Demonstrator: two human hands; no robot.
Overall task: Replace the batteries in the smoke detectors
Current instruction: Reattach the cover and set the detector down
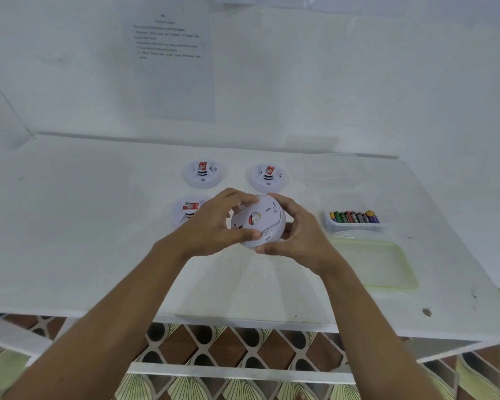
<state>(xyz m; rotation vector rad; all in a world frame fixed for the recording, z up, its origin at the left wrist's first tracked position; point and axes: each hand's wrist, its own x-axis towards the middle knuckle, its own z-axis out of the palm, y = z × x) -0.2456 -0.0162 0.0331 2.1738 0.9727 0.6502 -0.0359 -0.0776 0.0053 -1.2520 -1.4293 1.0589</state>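
Gripping a white round smoke detector (257,220) from both sides, the left hand (214,223) and the right hand (298,235) hold it lifted just above the white table (98,226), near the middle of the top. The left hand's fingers curl over the far rim with the thumb pressed on the near edge. The right hand cups the right rim, fingers curled behind it. Both hands are clamped on this one unit.

It is tilted with its flat back towards the camera. The back is plain white plastic with a small round label in red, yellow and grey at the centre, a few narrow slots near the rim, and a block of fine print by the left thumb, too small to read.

There are four detectors in all: one held, three lying on the table. The far-left detector (204,174) and far-right detector (267,178) sit side by side beyond the hands. The near-left detector (185,210) is partly hidden behind the left hand. Each of the three shows a red-and-white label and black stripes.

One small clear tray (328,225), right of the hands, holds a row of batteries (354,217) in green, red, black, yellow and purple, roughly ten, though the exact count is unclear. One shallow pale green tray (381,264) lies just in front of it. One printed sheet (173,67) hangs on the wall (329,82), its text blurred
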